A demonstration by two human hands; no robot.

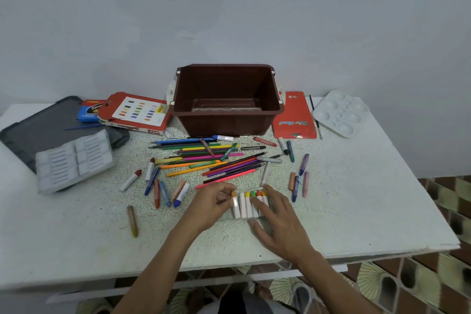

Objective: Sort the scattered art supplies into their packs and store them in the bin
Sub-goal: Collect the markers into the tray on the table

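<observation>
Clear crayon pack is sitting at the near middle of the table, directly in front of the person. A row of white-barrelled crayons is lying side by side in it, coloured tips pointing away toward the bin.

Left hand is curling fingers and thumb at the pack's left edge, pinching it there to keep the flimsy plastic from sliding. Blur is making it hard to tell whether a crayon is also in that pinch. Right hand is lying spread and flat, fingertips pressing down on the right end of the row, probably to seat the crayons level so the pack can close.

Step in hand, as I'm reading it: filling and squaring this one pack. Task is looking early (most supplies are lying loose outside the bin).

Coloured pencils are lying piled between pack and bin, within easy reach for sorting. Loose crayons are lying scattered left of the left hand, and a few more right of the right hand.

Waiting packs are sitting round the edges:
- white moulded insert, far left on a grey lid
- pastel box, left of the bin
- red sleeve, right of the bin, with a paintbrush and white palette beyond it

Bin is standing open-topped at the back, centred, so finished packs can drop straight in.
</observation>
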